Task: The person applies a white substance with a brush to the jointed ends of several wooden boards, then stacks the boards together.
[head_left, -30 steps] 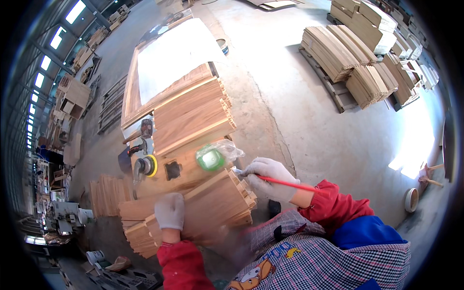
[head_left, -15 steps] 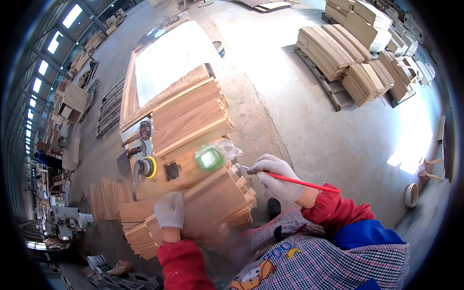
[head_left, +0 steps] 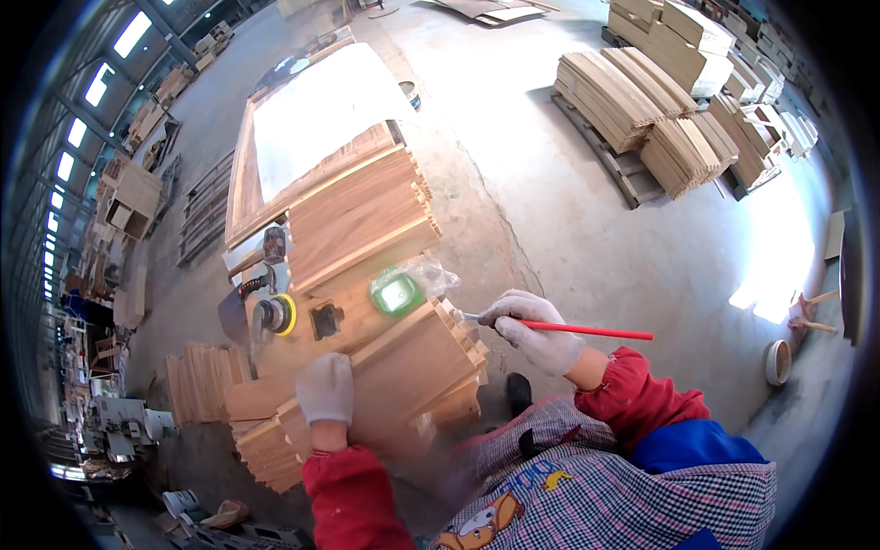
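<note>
One hand, the right hand (head_left: 536,332), angled inward, its grip closed round a red tool (head_left: 600,331) near the boards (head_left: 408,376). The left hand (head_left: 325,389) lay back-up over them, its grip impossible to tell.

The fingertips of the left hand (head_left: 325,389) are hidden; the red-handled tool (head_left: 596,331) has a tip too small to tell; the near side of the wooden panel (head_left: 412,374) blurs; the white sheet (head_left: 321,115) partly hides a far bucket (head_left: 412,94); the lower edge cuts off the checked apron (head_left: 632,490).
</note>
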A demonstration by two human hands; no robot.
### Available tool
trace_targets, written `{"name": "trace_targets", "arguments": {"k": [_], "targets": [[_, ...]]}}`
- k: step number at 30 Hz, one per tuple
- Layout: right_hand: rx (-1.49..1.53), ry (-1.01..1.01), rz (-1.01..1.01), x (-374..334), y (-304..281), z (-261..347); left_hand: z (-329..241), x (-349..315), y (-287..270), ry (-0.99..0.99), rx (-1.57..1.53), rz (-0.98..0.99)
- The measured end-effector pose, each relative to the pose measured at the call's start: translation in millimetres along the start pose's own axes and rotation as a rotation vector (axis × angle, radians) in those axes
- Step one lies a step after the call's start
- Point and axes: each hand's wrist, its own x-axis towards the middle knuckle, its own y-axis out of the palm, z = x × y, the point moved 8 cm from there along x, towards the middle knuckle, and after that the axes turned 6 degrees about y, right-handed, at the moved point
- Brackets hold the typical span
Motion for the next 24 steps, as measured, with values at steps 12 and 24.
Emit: {"name": "trace_targets", "arguments": {"k": [12, 24], "targets": [[-0.153, -0.086, -0.063, -28, 3, 5, 3, -2, 2, -0.016, 0.025, 0.005], [0.062, 0.058, -0.107, 12, 1, 2, 4, -3, 0, 0.042, -0.012, -0.076]]}}
